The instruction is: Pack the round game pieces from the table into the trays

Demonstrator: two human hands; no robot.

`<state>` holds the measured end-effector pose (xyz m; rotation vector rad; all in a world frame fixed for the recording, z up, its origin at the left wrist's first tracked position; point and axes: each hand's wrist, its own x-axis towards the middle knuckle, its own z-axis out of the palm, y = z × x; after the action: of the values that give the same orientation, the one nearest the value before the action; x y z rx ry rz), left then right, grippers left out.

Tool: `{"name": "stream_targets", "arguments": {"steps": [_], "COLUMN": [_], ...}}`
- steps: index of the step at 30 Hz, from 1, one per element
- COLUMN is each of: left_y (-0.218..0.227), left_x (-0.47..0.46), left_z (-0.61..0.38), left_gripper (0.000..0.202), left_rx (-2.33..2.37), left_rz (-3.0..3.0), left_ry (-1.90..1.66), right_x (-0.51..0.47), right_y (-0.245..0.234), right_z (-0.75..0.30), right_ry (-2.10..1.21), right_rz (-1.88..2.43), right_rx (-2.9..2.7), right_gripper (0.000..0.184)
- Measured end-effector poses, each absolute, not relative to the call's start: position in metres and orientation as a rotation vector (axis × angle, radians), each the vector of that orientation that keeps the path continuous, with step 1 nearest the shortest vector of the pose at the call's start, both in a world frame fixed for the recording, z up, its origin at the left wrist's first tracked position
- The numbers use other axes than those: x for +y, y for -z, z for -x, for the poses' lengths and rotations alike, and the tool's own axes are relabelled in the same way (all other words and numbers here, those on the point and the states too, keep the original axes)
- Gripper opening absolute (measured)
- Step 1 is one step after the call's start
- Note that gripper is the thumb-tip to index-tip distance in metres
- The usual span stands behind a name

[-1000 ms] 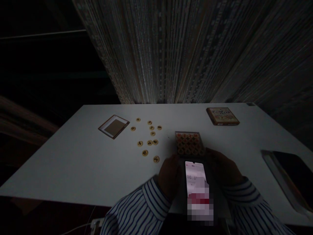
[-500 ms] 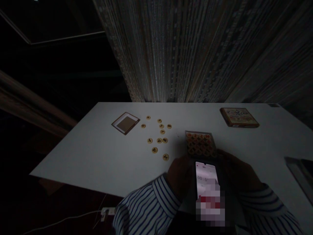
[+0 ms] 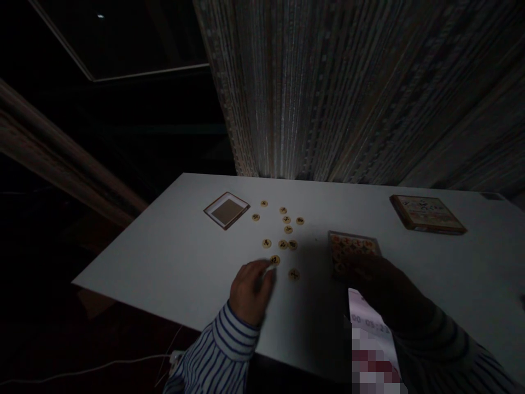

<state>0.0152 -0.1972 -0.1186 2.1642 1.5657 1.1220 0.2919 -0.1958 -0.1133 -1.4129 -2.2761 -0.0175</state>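
Note:
My left hand (image 3: pixel 250 293) reaches over the table, thumb and forefinger apart. Their tips are at the edge of a round Chinese chess piece (image 3: pixel 274 260) that lies flat. Another chess piece (image 3: pixel 294 274) rests just to the right, and several more lie scattered beyond, with dark characters on top. My right hand (image 3: pixel 381 276) stretches its fingers over the near part of an open box (image 3: pixel 330 257) with rows of red-marked chess pieces (image 3: pixel 357 243). Shadow hides its fingertips, and the lower rows are covered.
A lit phone (image 3: pixel 365 312) showing a timer is below my right hand. A shallow box lid (image 3: pixel 227 211) lies at the left of the white table (image 3: pixel 164 246). A flat printed box (image 3: pixel 429 213) lies at the right. Curtains (image 3: pixel 311 109) hang behind the table.
My left hand has moved from beside the phone left to the loose pieces. My right hand has moved up over the box of pieces. The view has shifted slightly.

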Motion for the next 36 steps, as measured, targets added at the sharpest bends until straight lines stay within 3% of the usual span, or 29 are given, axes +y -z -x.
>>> {"name": "stream_targets", "arguments": {"steps": [12,18,28,36], "left_y": [0.13,0.129,0.087,0.081], "left_x": [-0.115,-0.113,-0.145,-0.166], "left_z": [0.0,-0.004,-0.044,-0.092], "left_gripper": [0.03,0.022,0.022,0.024], "left_rx": [1.691,1.675,1.384,1.207], "left_rz": [-2.315,-2.285,-2.284,-2.172], "left_ry": [-0.601,-0.654,-0.967,-1.117], "right_x": [-0.143,-0.133,-0.142,-0.165], "right_y": [0.076,0.07,0.069,0.058], "right_z": [-0.22,-0.213,-0.238,-0.264], "right_ry": [-0.158,-0.251,-0.525,-0.757], "right_rz": [1.311,1.37,1.224,1.14], "right_rx": [-2.609,-2.586,-2.123,-1.89], "right_gripper": [0.028,0.025,0.02,0.022]}}
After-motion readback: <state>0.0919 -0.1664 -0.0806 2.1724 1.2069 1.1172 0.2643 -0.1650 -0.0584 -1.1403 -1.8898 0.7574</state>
